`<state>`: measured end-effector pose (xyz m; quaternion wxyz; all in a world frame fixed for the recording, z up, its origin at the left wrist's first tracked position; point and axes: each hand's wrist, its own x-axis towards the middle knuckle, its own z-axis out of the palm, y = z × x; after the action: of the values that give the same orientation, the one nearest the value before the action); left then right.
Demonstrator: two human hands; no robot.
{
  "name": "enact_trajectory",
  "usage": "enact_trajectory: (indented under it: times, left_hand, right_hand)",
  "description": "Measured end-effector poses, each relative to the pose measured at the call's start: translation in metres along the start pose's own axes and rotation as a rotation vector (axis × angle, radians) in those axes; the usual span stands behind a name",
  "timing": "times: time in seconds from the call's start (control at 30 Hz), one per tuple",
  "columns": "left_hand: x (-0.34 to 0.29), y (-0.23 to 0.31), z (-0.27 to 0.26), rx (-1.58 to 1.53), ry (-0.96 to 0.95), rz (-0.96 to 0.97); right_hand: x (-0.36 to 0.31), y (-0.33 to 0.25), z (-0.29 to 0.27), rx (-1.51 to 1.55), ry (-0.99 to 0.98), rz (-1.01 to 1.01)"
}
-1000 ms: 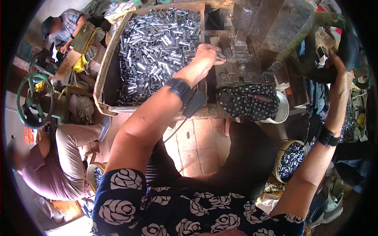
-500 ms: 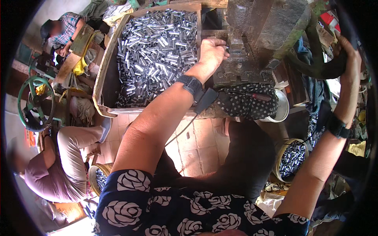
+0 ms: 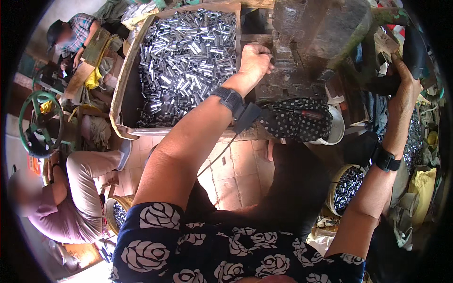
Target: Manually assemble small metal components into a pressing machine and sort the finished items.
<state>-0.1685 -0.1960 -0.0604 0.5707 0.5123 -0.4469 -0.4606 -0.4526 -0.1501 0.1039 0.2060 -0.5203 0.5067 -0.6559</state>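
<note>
My left hand [image 3: 255, 61] is closed in a pinch at the edge of the dark, greasy die block [image 3: 287, 63] of a hand press. Whatever lies between its fingertips is hidden. Out at the right, my right hand [image 3: 406, 87] is wrapped around the press's dark upright handle [image 3: 415, 53], its fingers partly hidden. Beside my left hand stands a wooden tray [image 3: 123, 85] heaped with short shiny metal tubes [image 3: 188, 61]. A screwdriver [image 3: 310, 114] rests on a black dotted cloth [image 3: 295, 125] below the die block.
A white bucket [image 3: 336, 125] stands beside the cloth. Lower right, another bucket [image 3: 334, 193] holds small metal pieces; a third [image 3: 111, 212] is at lower left. Two people sit at the left, one near a green handwheel [image 3: 41, 123]. A yellow sack [image 3: 423, 191] lies far right.
My right hand has come toward me and slightly left, and the dark handle has swung round with it. My left hand stays pinched at the die block.
</note>
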Motion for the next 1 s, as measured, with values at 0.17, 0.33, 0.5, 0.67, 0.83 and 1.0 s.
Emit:
enact_trajectory:
  times: [0.17,0.33,0.5,0.67,0.83,1.0]
  left_hand:
    - [-0.029,0.01,-0.033,0.006,0.022,-0.075]
    - [-0.062,0.023,-0.066,0.115,0.022,-0.066]
    - [-0.086,0.026,-0.124,-0.004,0.122,0.071]
    - [-0.101,0.025,-0.177,-0.033,0.224,-0.004]
    - [-0.106,0.019,-0.197,0.147,0.193,0.063]
    - [-0.111,0.019,-0.207,0.775,0.151,0.167]
  right_hand:
    - [-0.016,0.035,0.008,-0.023,0.029,0.02]
    - [-0.048,0.071,0.019,0.187,0.015,-0.017]
    - [-0.07,0.062,-0.005,0.409,-0.063,0.176]
    - [-0.104,0.028,0.009,0.431,-0.191,0.205]
    - [-0.164,-0.021,0.08,0.197,-0.598,0.364]
    - [-0.187,0.002,0.153,0.071,-1.042,0.179]
